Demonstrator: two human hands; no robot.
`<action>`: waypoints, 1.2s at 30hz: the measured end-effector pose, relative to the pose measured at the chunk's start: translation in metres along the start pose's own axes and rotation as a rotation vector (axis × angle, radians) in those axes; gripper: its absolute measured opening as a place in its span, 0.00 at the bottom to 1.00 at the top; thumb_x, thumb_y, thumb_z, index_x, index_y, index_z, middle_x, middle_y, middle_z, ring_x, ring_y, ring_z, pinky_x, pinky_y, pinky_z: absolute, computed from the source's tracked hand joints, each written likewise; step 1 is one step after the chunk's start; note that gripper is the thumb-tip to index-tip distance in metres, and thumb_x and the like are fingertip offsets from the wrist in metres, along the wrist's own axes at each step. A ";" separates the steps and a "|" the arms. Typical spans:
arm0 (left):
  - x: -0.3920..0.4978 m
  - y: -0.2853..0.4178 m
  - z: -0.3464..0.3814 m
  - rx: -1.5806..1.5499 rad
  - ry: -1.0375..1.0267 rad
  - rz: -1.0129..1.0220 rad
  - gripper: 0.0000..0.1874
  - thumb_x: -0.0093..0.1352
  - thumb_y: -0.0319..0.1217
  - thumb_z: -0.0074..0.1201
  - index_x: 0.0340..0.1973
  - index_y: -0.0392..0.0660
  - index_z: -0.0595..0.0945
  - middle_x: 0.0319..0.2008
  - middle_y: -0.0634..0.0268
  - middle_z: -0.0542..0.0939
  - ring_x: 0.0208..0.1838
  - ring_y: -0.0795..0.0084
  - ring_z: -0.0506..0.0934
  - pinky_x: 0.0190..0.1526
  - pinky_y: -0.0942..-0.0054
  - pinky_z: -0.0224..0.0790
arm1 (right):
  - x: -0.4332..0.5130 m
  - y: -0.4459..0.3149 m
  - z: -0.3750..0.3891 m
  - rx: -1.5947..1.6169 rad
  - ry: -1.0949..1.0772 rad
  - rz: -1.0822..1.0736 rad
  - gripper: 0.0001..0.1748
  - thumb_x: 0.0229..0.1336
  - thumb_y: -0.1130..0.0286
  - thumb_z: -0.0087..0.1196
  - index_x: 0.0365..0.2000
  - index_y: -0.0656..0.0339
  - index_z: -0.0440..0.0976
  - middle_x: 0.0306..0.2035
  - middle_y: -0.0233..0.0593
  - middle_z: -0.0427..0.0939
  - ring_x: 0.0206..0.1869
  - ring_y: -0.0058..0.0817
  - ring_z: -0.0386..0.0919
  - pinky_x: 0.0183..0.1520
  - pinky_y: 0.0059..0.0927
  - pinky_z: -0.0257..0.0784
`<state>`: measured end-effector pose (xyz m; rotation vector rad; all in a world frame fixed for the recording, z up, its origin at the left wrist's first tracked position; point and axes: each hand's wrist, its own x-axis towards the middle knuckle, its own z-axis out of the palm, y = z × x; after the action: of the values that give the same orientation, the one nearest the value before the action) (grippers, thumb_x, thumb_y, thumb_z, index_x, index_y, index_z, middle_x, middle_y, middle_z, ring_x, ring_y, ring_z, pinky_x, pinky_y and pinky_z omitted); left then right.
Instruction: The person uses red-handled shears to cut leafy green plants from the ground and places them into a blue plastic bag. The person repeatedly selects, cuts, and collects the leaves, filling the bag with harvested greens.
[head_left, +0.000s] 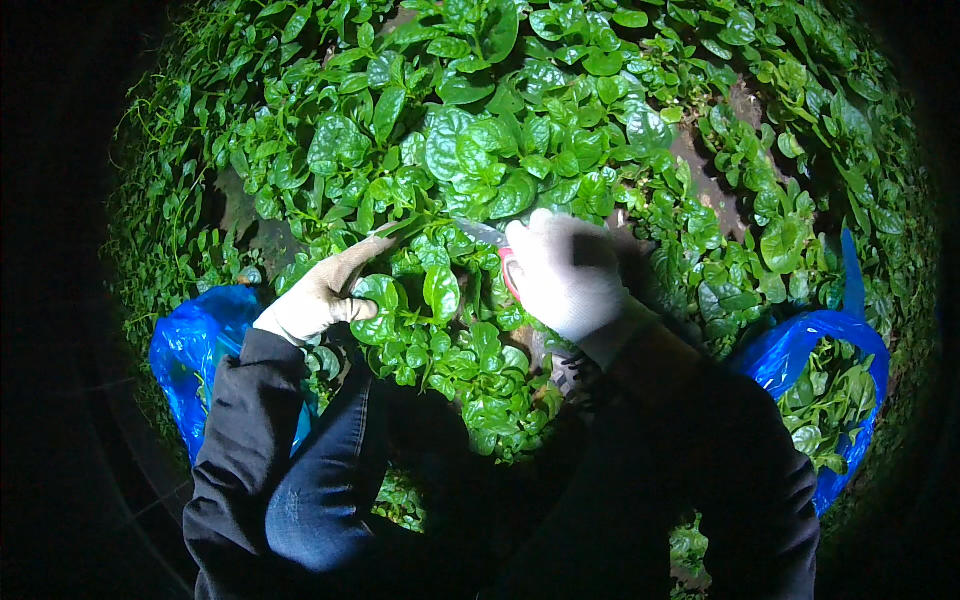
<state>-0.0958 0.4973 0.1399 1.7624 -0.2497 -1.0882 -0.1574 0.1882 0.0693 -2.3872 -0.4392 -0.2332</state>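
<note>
Low, glossy green leafy plants (487, 142) fill the ground before me. My left hand (322, 292), in a pale work glove, is among the leaves at centre left, its fingers and thumb spread around the stems and leaves; whether it grips any cannot be told. My right hand (566, 274), also in a pale glove, is closed on red-handled scissors or shears (508, 271), the grip partly hidden by the fingers. The grey metal blade (481, 232) points left into the leaves, near my left fingertips but apart from them.
A blue plastic bag (199, 337) lies beside my left forearm. Another blue plastic bag (814, 330), its mouth open, holds picked leaves (825, 401) at the right. Bare soil (712, 187) shows between plant rows. My jeans-clad knee (322, 510) is low at the left.
</note>
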 end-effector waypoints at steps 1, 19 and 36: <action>-0.001 0.000 0.000 0.006 0.014 -0.037 0.53 0.57 0.41 0.72 0.71 0.36 0.59 0.72 0.56 0.61 0.76 0.64 0.55 0.75 0.67 0.40 | 0.001 0.000 -0.001 -0.017 -0.027 -0.018 0.08 0.50 0.72 0.58 0.30 0.58 0.70 0.27 0.42 0.67 0.28 0.44 0.70 0.28 0.44 0.64; -0.010 -0.014 0.007 -0.089 0.053 -0.040 0.52 0.57 0.39 0.72 0.70 0.34 0.59 0.72 0.55 0.61 0.75 0.64 0.56 0.74 0.66 0.41 | -0.006 -0.015 0.011 -0.514 -0.180 -0.038 0.06 0.49 0.69 0.55 0.29 0.57 0.71 0.29 0.38 0.69 0.32 0.36 0.71 0.32 0.39 0.65; 0.004 -0.007 0.006 0.059 0.129 0.075 0.45 0.56 0.22 0.67 0.69 0.35 0.64 0.74 0.55 0.59 0.76 0.65 0.56 0.73 0.67 0.45 | 0.027 -0.026 0.001 -0.455 -0.440 0.106 0.07 0.48 0.67 0.57 0.30 0.55 0.77 0.29 0.36 0.75 0.34 0.33 0.77 0.29 0.37 0.71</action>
<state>-0.0999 0.4942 0.1317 1.8528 -0.2685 -0.9184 -0.1420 0.2144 0.0918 -2.9072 -0.4958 0.2783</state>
